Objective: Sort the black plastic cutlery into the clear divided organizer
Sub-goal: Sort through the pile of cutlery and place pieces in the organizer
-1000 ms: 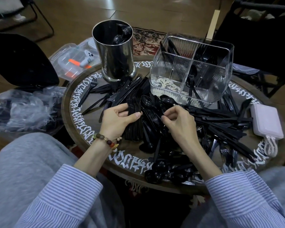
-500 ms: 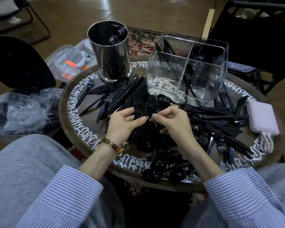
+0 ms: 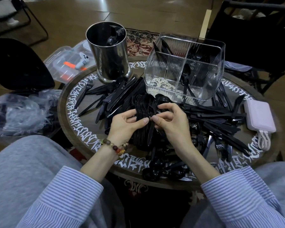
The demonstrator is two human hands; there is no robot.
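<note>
A round wooden table (image 3: 67, 112) rimmed with white script, unreadable here. Nearer than the clear organizer (image 3: 185, 69), left hand (image 3: 125, 124) grips stacked forks (image 3: 141, 112); right hand (image 3: 169, 122) seemingly pinches one utensil (image 3: 152, 122).

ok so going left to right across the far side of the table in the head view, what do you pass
clear lidded box with orange bits, off the table edge → steel canister → clear divided organizer → pink power bank at the right rim
</note>
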